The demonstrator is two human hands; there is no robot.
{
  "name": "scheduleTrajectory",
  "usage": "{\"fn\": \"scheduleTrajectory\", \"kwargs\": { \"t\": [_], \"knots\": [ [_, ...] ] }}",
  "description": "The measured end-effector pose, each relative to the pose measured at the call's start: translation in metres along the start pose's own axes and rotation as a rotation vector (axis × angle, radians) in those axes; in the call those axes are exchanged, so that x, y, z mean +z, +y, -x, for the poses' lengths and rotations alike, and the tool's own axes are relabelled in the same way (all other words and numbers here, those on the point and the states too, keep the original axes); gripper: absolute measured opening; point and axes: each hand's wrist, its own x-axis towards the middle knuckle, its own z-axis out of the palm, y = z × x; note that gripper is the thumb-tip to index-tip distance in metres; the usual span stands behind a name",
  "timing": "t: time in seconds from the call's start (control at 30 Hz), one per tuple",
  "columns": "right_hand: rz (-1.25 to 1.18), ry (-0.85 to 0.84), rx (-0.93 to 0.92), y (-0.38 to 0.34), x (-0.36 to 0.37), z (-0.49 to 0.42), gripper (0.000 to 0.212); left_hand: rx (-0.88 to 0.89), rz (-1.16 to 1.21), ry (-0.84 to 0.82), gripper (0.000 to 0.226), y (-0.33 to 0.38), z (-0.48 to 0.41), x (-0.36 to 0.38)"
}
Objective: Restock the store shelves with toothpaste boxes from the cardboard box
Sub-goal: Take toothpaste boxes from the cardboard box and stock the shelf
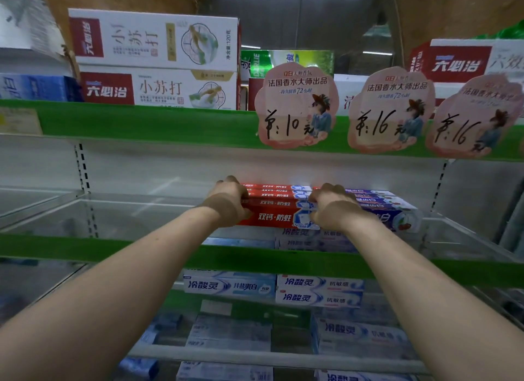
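A stack of red toothpaste boxes (276, 207) lies on the middle shelf (170, 253), on top of pale blue boxes. My left hand (228, 202) grips the left end of the red stack. My right hand (333, 207) grips its right end, where it meets a row of blue-and-white toothpaste boxes (397, 210). Both arms reach straight forward under the upper shelf. The cardboard box is out of view.
The upper shelf (156, 122) carries large white and red toothpaste cartons (158, 57) and three pink price tags (296, 105). Lower shelves hold blue-and-white toothpaste boxes (272, 290). Left of the red stack the middle shelf shows bare glass (127, 210).
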Motion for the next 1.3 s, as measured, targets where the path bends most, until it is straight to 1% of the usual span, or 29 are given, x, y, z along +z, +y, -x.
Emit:
{"fn": "scheduleTrajectory", "kwargs": {
  "t": [0.07, 0.13, 0.2, 0.27, 0.33, 0.47, 0.57, 0.7, 0.8, 0.9, 1.03, 1.1, 1.2, 1.23, 1.3],
  "knots": [
    [0.01, 0.006, -0.015, 0.001, 0.004, 0.001, 0.038, -0.032, 0.013, 0.01, 0.043, -0.003, 0.001, 0.004],
    [0.022, 0.036, -0.034, 0.002, 0.007, 0.001, 0.043, -0.084, 0.117, 0.005, 0.06, -0.009, 0.001, 0.003],
    [0.041, 0.078, -0.04, 0.001, 0.008, 0.0, 0.043, -0.13, 0.183, -0.004, 0.076, -0.015, 0.001, 0.0],
    [0.051, 0.103, -0.051, -0.001, 0.01, -0.001, 0.04, -0.144, 0.207, -0.039, 0.083, -0.018, 0.0, 0.001],
    [0.07, 0.114, -0.064, -0.006, 0.012, -0.002, 0.037, -0.131, 0.196, -0.054, 0.078, -0.018, -0.001, 0.005],
    [0.083, 0.141, -0.061, -0.011, 0.015, -0.002, 0.042, -0.113, 0.102, -0.036, 0.05, -0.019, -0.003, 0.009],
    [0.097, 0.149, -0.061, -0.012, 0.017, -0.002, 0.045, -0.122, 0.046, -0.028, 0.04, -0.019, -0.006, 0.013],
    [0.162, 0.129, -0.044, -0.016, 0.015, -0.002, 0.048, -0.152, -0.012, -0.012, 0.039, -0.018, -0.009, 0.016],
    [0.189, 0.18, -0.058, -0.021, 0.014, -0.001, 0.043, -0.177, -0.087, 0.017, 0.036, -0.016, -0.01, 0.017],
    [0.142, 0.189, -0.07, -0.024, 0.013, 0.002, 0.037, -0.198, -0.161, 0.043, 0.033, -0.011, -0.008, 0.019],
    [0.062, 0.198, -0.051, -0.026, 0.014, 0.004, 0.034, -0.22, -0.175, 0.045, 0.036, -0.007, -0.006, 0.021],
    [0.051, 0.212, -0.045, -0.027, 0.015, 0.005, 0.032, -0.219, -0.237, 0.047, 0.038, -0.005, -0.002, 0.02],
    [0.055, 0.199, -0.034, -0.029, 0.013, 0.006, 0.031, -0.151, -0.481, 0.148, 0.039, 0.003, 0.006, 0.021],
    [0.065, 0.203, -0.036, -0.029, 0.014, 0.006, 0.032, -0.106, -0.513, 0.188, 0.039, 0.007, 0.008, 0.022],
    [0.078, 0.228, -0.048, -0.029, 0.018, 0.007, 0.034, -0.024, -0.504, 0.227, 0.038, 0.016, 0.008, 0.026]
  ]
}}
